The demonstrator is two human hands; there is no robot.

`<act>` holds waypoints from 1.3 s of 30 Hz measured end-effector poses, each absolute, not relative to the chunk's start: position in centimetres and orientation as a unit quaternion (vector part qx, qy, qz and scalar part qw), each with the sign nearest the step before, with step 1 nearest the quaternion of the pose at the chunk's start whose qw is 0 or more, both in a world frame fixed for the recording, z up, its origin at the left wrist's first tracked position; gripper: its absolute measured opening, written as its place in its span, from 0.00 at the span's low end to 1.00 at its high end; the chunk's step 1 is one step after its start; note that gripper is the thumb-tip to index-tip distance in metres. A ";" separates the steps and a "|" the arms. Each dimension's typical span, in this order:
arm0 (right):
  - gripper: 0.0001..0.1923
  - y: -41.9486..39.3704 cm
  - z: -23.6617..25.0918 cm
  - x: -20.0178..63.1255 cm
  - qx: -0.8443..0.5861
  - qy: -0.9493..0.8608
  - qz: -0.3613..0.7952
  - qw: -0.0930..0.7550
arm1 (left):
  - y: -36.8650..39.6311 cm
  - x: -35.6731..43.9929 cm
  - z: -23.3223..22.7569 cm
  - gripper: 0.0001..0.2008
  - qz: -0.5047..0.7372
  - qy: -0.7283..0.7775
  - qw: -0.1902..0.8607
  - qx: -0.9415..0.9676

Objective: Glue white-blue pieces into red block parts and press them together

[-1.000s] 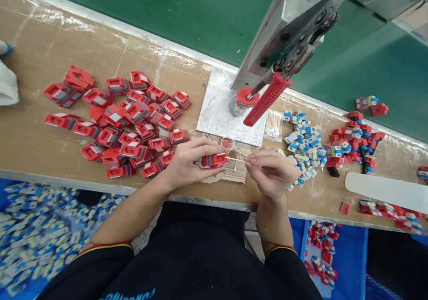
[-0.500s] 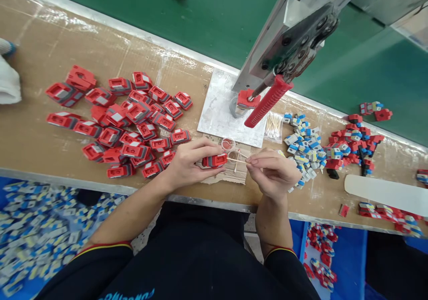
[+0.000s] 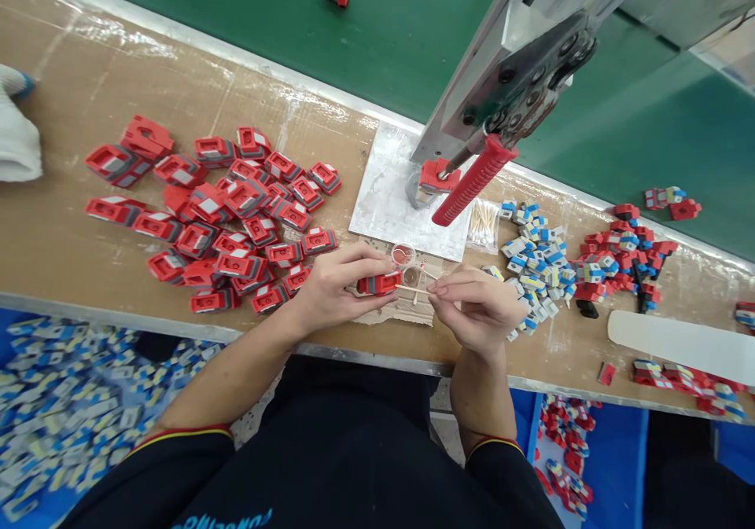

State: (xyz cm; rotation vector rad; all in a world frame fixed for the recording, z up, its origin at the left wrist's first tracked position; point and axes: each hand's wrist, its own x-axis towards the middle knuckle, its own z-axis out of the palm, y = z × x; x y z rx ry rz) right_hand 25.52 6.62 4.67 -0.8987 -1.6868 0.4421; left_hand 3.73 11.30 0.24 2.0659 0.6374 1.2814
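Between the thumb and fingers of my left hand (image 3: 333, 285) is a red and grey plastic toy part (image 3: 379, 284). My right hand (image 3: 477, 305) pinches a thin cotton swab (image 3: 413, 289), whose far end meets the right side of the toy part. Just beyond the swab sit a small round clear cup (image 3: 414, 277) and a second one with red in it (image 3: 403, 255). They stand on or beside a torn piece of cardboard (image 3: 392, 315). My fingers hide part of the toy part and the near end of the swab.
A hand press with a red handle (image 3: 475, 179) rises from a metal plate (image 3: 381, 191). Red parts (image 3: 236, 199) lie heaped at left, blue-and-white parts (image 3: 534, 258) at right, near bagged cotton swabs (image 3: 484, 226). Behind runs a green belt (image 3: 383, 42); a gloved hand (image 3: 17, 136) shows far left.
The swab and my right hand have shifted slightly left, toward the toy part. My left hand stays nearly still. Parts on the green belt have moved to the right.
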 end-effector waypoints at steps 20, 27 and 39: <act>0.10 6.6 5.2 25.1 -0.372 -0.734 0.190 0.535 | 11.1 3.8 0.2 0.12 0.478 0.221 0.315 0.789; 0.09 6.4 5.4 25.0 -0.355 -0.744 0.201 0.529 | 11.1 3.8 0.2 0.09 0.474 0.215 0.293 0.802; 0.06 6.0 5.0 26.8 -0.396 -0.678 0.192 0.588 | 11.2 3.6 0.3 0.12 0.471 0.243 0.282 0.800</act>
